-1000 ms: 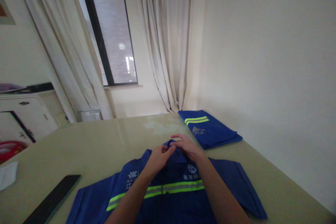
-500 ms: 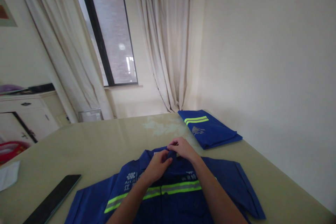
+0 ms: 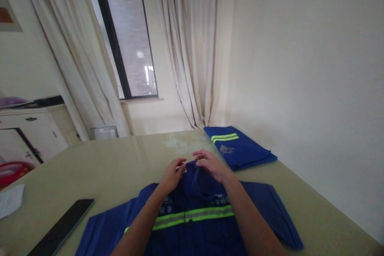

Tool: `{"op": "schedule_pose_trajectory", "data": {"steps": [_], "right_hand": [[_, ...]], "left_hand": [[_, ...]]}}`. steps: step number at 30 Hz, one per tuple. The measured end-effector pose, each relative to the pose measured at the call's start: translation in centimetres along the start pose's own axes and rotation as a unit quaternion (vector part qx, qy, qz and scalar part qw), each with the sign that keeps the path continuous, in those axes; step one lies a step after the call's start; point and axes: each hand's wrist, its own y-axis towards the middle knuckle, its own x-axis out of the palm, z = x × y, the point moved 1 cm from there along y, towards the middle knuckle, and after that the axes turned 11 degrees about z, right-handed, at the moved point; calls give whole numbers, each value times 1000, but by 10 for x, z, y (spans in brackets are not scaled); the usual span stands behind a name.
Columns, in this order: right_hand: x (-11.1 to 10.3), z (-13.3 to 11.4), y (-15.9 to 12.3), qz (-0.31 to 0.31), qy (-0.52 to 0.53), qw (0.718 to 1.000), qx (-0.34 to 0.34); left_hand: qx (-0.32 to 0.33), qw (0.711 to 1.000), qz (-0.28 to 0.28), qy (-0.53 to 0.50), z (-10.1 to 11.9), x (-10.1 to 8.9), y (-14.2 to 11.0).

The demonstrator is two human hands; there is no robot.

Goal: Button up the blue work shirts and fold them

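A blue work shirt (image 3: 264, 216) with a yellow-green reflective stripe lies spread on the beige table (image 3: 105, 172), collar away from me. My left hand (image 3: 171, 175) pinches the left side of the collar, where a small white label shows. My right hand (image 3: 210, 165) rests on the collar's right side with its fingers curled over the cloth. The two hands sit close together at the shirt's far edge.
A second blue shirt (image 3: 240, 148), folded, lies at the table's far right corner beside the wall. A dark phone (image 3: 61, 230) lies near the left front, with a white cloth (image 3: 10, 200) beyond it. Curtains and a window stand behind the table.
Both hands moved a little further from me along the collar and drew slightly apart. The collar is lifted and pulled away, and the shirt has shifted with it.
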Motion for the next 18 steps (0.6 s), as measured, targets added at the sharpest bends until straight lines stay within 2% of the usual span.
{"op": "schedule_pose_trajectory", "data": {"steps": [2,4,6,9,11,13,16,18], "right_hand": [[-1,9,5,66,31,997,10],[0,20,8,77,12,997,17],[2,32,8,29,-106,994,-6],[7,40,5,-9,-310,948,-75],[8,32,2,6,-351,931,-99],[5,11,-4,28,-369,920,-125],[-1,-26,-25,80,-410,885,-205],[1,-34,-50,79,-428,866,-247]], "left_hand": [[-12,999,28,31,-1,-4,-12],[-8,994,41,104,-4,-7,-39],[14,979,36,198,-8,-6,-74],[51,962,17,268,-17,-2,-123],[66,960,3,274,-22,0,-143],[57,959,-4,276,-25,-2,-154],[11,956,-8,293,-27,-6,-164],[-20,956,-20,293,-28,-6,-171]]}}
